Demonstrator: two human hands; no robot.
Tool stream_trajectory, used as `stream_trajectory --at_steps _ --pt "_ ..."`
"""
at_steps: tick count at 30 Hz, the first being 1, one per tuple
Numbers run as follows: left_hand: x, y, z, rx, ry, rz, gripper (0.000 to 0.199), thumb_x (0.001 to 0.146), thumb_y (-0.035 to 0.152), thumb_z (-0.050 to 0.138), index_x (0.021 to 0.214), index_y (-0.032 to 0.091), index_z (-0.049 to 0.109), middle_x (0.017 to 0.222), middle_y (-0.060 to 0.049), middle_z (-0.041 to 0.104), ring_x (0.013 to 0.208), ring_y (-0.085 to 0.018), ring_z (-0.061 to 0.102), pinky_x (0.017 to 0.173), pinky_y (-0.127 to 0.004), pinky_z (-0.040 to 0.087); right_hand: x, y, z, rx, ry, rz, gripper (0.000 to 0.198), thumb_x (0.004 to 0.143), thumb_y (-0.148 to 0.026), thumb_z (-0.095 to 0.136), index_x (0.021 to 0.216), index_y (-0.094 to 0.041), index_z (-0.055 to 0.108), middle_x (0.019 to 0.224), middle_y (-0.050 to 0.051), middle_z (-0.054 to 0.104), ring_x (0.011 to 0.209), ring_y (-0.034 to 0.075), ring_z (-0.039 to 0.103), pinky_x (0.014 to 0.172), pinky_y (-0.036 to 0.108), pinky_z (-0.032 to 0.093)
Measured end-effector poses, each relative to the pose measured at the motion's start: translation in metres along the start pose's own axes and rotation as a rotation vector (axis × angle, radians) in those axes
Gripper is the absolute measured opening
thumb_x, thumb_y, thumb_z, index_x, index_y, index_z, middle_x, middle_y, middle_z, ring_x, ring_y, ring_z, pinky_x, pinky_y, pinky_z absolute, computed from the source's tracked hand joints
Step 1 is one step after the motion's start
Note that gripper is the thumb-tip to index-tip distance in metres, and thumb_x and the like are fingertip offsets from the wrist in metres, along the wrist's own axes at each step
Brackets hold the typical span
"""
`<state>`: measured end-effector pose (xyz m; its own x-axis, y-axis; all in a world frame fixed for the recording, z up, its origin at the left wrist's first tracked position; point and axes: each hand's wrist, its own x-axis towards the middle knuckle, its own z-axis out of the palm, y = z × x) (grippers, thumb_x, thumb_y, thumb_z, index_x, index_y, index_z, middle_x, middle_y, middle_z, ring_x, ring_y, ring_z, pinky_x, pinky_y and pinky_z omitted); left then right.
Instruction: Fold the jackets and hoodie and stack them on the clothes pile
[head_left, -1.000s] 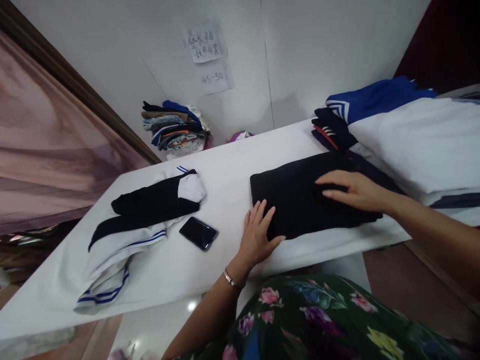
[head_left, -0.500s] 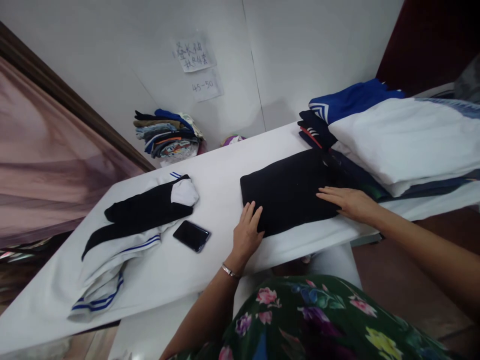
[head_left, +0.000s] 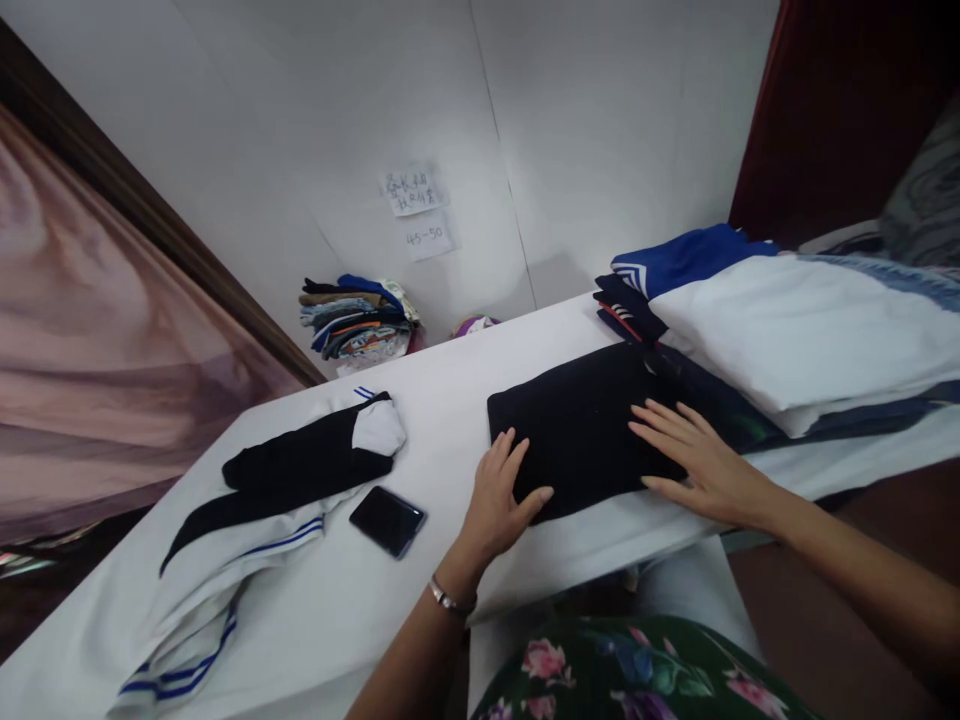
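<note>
White cloth (head_left: 439,430) over the desk (head_left: 285,620), under a pale wall (head_left: 600,120) with taped-up paper notes (head_left: 416,190); pink curtain (head_left: 112,330) at left. Black garment (head_left: 577,420) folded flat on the cloth, between phone (head_left: 388,521) and clothes pile (head_left: 810,320). Left hand (head_left: 491,505) at its left end, right hand (head_left: 701,468) at its right, fingers (head_left: 664,422) loosely spread, gripping nothing.

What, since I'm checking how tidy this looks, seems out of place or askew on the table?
The phone looks out of place, being no garment. Beside it, the black and striped white clothing lies loose and crooked, unlike the flat black garment in the middle. No spill shows.
</note>
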<state>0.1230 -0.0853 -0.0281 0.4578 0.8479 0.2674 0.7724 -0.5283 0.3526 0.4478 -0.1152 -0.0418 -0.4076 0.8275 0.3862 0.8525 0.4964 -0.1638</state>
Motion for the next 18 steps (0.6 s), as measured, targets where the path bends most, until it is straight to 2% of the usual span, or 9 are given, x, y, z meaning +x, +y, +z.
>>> stream_trajectory --at_steps 3,5,7,10,12,15,18 --pt "0.035 0.008 0.004 0.097 0.065 -0.045 0.059 0.092 0.047 0.048 0.143 0.019 0.038 0.155 -0.014 0.027 0.145 -0.028 0.02 0.114 -0.054 0.021 0.049 -0.037 -0.01 0.028 0.071 -0.004 0.062 0.091 -0.053 0.042 0.148 -0.028 0.034 0.155 0.005 0.027 0.145 0.027 0.016 0.116 0.053 0.016" --pt "0.055 0.012 0.012 0.163 0.049 -0.077 0.061 0.091 0.049 0.049 0.142 0.018 0.039 0.154 -0.015 0.029 0.144 -0.031 0.02 0.113 -0.058 0.02 0.085 -0.053 -0.008 0.039 0.081 -0.017 0.062 0.092 -0.054 0.039 0.147 -0.026 0.036 0.156 0.007 0.024 0.146 0.027 0.014 0.116 0.054 0.015" --pt "0.066 0.014 0.02 0.197 0.003 -0.089 0.062 0.09 0.052 0.049 0.142 0.018 0.04 0.153 -0.015 0.032 0.143 -0.032 0.022 0.112 -0.061 0.019 0.118 -0.056 -0.002 0.042 0.081 -0.004 0.063 0.092 -0.054 0.038 0.146 -0.022 0.038 0.157 0.01 0.023 0.146 0.028 0.013 0.115 0.055 0.016" --pt "0.067 0.012 0.028 0.208 -0.026 -0.092 0.064 0.09 0.053 0.047 0.144 0.018 0.037 0.151 -0.013 0.036 0.142 -0.031 0.027 0.112 -0.061 0.019 0.154 -0.032 0.014 0.011 0.047 0.067 0.066 0.091 -0.058 0.037 0.146 -0.02 0.039 0.156 0.014 0.022 0.145 0.032 0.012 0.113 0.059 0.013" --pt "0.063 0.011 0.03 0.213 -0.017 -0.088 0.064 0.091 0.052 0.047 0.144 0.018 0.038 0.15 -0.013 0.038 0.14 -0.03 0.03 0.113 -0.06 0.019 0.163 -0.002 0.03 -0.023 -0.049 0.168 0.07 0.089 -0.061 0.036 0.146 -0.02 0.039 0.155 0.014 0.025 0.145 0.034 0.013 0.113 0.061 0.01" --pt "0.06 0.012 0.032 0.215 0.0 -0.061 0.061 0.091 0.052 0.047 0.142 0.02 0.042 0.147 -0.012 0.043 0.138 -0.03 0.033 0.114 -0.059 0.016 0.159 0.042 0.06 0.003 -0.256 0.366 0.075 0.088 -0.065 0.032 0.148 -0.02 0.033 0.155 0.012 0.027 0.144 0.03 0.018 0.115 0.057 0.01" --pt "0.06 0.013 0.034 0.205 0.015 -0.036 0.061 0.091 0.053 0.045 0.141 0.019 0.043 0.146 -0.012 0.045 0.138 -0.03 0.033 0.114 -0.06 0.014 0.148 0.066 0.084 0.046 -0.301 0.428 0.081 0.087 -0.069 0.028 0.151 -0.02 0.025 0.157 0.008 0.021 0.146 0.026 0.015 0.117 0.052 0.009"
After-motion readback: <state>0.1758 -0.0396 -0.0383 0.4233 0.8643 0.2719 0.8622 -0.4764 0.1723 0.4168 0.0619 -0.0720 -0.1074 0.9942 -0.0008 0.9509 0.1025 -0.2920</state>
